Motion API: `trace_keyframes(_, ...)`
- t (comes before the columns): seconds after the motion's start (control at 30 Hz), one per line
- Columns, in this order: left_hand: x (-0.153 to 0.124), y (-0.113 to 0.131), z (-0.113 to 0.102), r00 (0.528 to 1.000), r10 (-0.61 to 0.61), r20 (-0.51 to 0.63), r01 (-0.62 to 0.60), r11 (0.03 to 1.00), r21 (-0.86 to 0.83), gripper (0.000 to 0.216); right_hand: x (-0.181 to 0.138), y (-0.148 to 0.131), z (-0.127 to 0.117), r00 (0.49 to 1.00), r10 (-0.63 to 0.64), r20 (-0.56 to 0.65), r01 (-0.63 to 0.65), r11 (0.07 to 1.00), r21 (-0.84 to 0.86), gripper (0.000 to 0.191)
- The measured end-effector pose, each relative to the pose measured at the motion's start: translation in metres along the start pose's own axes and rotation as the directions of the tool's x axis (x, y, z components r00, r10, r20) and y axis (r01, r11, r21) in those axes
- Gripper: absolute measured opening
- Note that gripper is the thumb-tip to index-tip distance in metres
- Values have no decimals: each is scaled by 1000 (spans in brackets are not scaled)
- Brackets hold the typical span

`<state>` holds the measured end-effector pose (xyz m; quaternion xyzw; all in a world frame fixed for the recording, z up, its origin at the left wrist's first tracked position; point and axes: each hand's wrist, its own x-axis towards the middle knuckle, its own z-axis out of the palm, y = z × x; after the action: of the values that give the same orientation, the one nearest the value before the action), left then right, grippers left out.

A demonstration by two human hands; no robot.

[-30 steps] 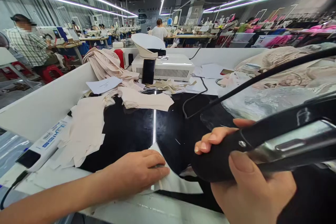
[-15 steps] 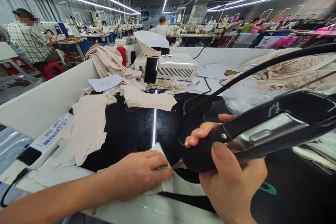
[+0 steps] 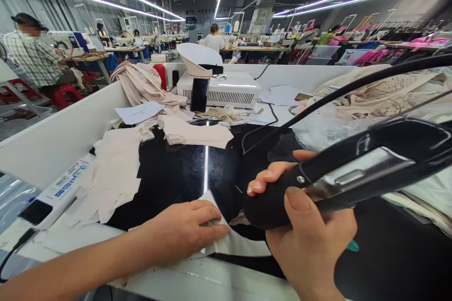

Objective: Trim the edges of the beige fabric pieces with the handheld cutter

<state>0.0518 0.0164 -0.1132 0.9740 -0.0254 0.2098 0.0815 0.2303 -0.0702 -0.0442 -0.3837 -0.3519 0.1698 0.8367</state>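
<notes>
My right hand [image 3: 309,240] is wrapped round a bulky black corded handheld tool [image 3: 339,174] with a silver metal lever on its side. The tool's rounded black end points left, low over the dark work surface; its working tip is hidden. To the left, my left hand [image 3: 189,230] holds a cream fabric piece [image 3: 240,243] down on the surface, fingers bent over it and closed. One pointed corner of the fabric sticks up past the fingers. A curved strip of it runs right, toward my right hand. Whether the tool touches the fabric, I cannot tell.
Stacked beige fabric pieces [image 3: 116,164] lie left, another pile [image 3: 197,132] farther back. A phone [image 3: 199,95] leans on a white vented box [image 3: 233,89]. A black cable [image 3: 339,89] arches over the right side. Low white walls [image 3: 67,136] border the table; co-workers sit beyond.
The view has shifted slightly, so the table's things appear a little farther left. Both hands keep nearly the same pose on the fabric and the tool.
</notes>
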Motion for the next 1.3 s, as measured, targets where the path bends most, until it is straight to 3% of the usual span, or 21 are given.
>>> trace_keyframes(0.37, 0, 0, 2, 1000, -1, -12, 0, 1000, -13, 21, -3, 8, -1, 999, 3, 44, 0, 998, -61, 36)
trace_keyframes(0.6, -2, -10, -1, 999, -39, 22, 40, 999, -32, 21, 6, -7, -8, 1000, 9, -4, -9, 997, -76, 38)
trace_keyframes(0.73, 2, -13, -5, 999, -26, -23, 25, 998, -60, 18, 5, -14, -19, 1000, 10, -8, -11, 994, -107, 42)
trace_keyframes(0.87, 8, -9, -3, 999, 26, -41, -28, 998, -53, 19, -2, -12, -26, 1000, 6, -18, -8, 988, -157, 43)
trace_keyframes(1.03, 8, -4, 6, 999, -20, 34, 22, 998, -61, 19, -7, -6, -31, 1000, 25, -18, -27, 984, -177, 43)
trace_keyframes(1.3, -1, 5, 5, 998, -62, 15, 63, 997, -46, 17, -6, -8, -27, 999, 1, -52, -12, 979, -205, 45)
